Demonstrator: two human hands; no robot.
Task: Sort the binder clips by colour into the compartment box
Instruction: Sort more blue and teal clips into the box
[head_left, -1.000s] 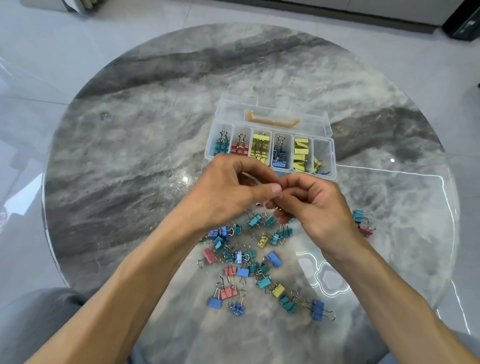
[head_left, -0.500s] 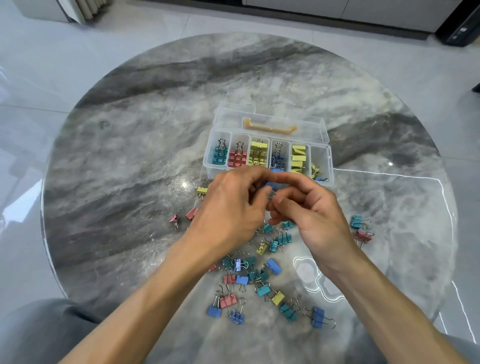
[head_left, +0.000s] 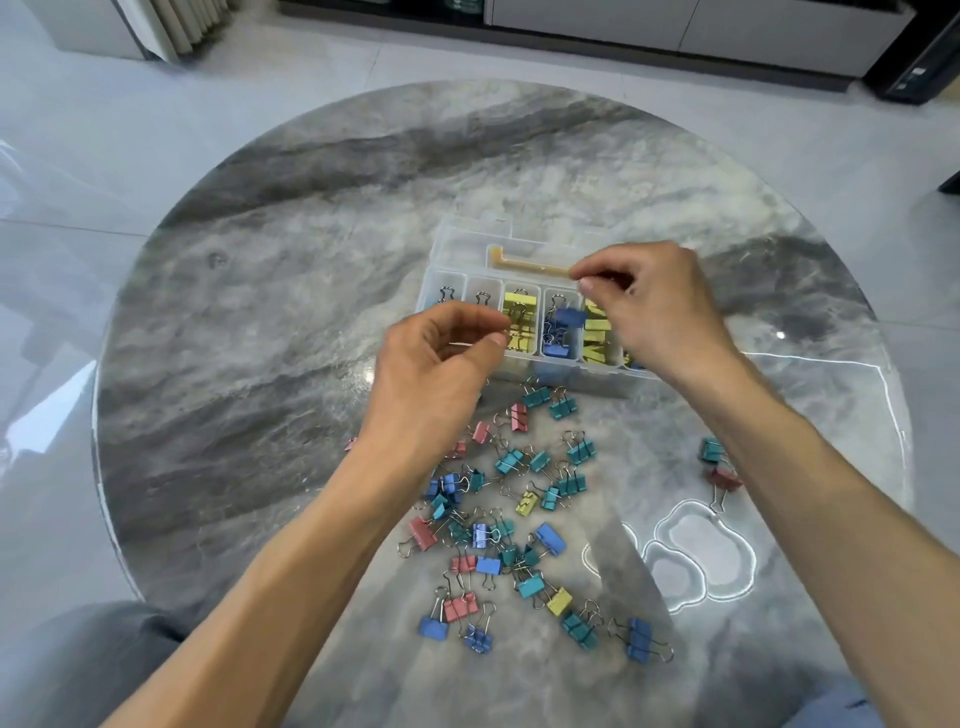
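The clear compartment box (head_left: 602, 376) stands open on the marble table, its lid with a yellow handle (head_left: 524, 263) lying back. Its compartments hold teal, red, yellow and blue clips. My right hand (head_left: 649, 306) hovers over the box, thumb and forefinger slightly apart and empty. A blue binder clip (head_left: 569, 317) sits just below those fingertips, over the blue compartment. My left hand (head_left: 436, 364) hovers at the box's left end with fingers curled; whether it holds a clip is hidden. Several loose clips (head_left: 511, 525), blue, teal, red and yellow, lie scattered near me.
A teal clip (head_left: 711, 449) and a red clip (head_left: 724, 480) lie apart by my right forearm. The round table's edge (head_left: 104, 467) curves close on the left. My grey trouser knee (head_left: 78, 670) is at bottom left. A cabinet runs along the far floor.
My hands, joined together over the pile before, have separated and moved up to the box. The right went over the blue compartment, the left over the box's left end.
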